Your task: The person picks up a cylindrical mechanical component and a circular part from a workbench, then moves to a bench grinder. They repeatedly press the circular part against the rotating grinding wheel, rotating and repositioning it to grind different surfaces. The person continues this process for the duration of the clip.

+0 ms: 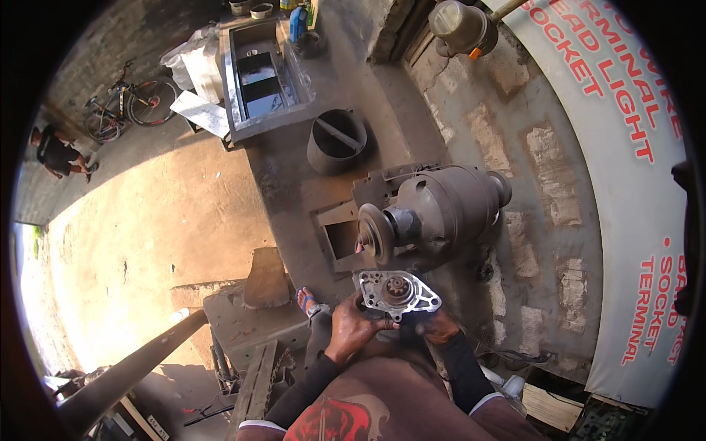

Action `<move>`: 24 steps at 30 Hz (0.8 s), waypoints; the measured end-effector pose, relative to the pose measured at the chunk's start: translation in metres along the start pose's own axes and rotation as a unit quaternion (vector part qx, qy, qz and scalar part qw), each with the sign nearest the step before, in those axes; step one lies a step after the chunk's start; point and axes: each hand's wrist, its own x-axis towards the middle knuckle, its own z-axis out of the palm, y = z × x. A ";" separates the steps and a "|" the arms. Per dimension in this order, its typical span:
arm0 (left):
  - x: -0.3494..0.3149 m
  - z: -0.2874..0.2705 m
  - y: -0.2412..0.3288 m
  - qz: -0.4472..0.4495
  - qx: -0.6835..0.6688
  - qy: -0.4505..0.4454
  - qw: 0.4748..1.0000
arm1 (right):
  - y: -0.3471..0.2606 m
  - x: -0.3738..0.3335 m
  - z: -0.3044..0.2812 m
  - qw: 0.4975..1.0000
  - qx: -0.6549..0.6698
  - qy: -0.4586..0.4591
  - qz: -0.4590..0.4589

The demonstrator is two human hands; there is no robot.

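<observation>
A starter motor (423, 295) with a bright metal nose housing and a small toothed pinion is held up in front of my body, its housing face turned upward. My left hand (354, 328) is closed round its left side, the thumb pressed along the lower edge of the housing. On the other side my right hand (440, 328) grips lower down, its fingers partly hidden behind the housing. The body of the motor below the flange is mostly out of sight. Just beyond my hands stands a dusty bench grinder (452, 209), its wheel (376, 234) apart from the housing.
A dark bucket (337, 142) and a metal-framed basin (233, 88) stand farther off. A printed banner (625, 220) hangs along the right, by a patched wall (507, 147). At left, a pole (136, 375) slants inward. A bicycle (125, 106) and another person (62, 153) are far left.
</observation>
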 end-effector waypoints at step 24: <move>0.044 -0.010 0.077 -0.036 0.173 -0.062 0.982 | -0.028 0.014 0.046 0.963 0.068 0.250 -0.078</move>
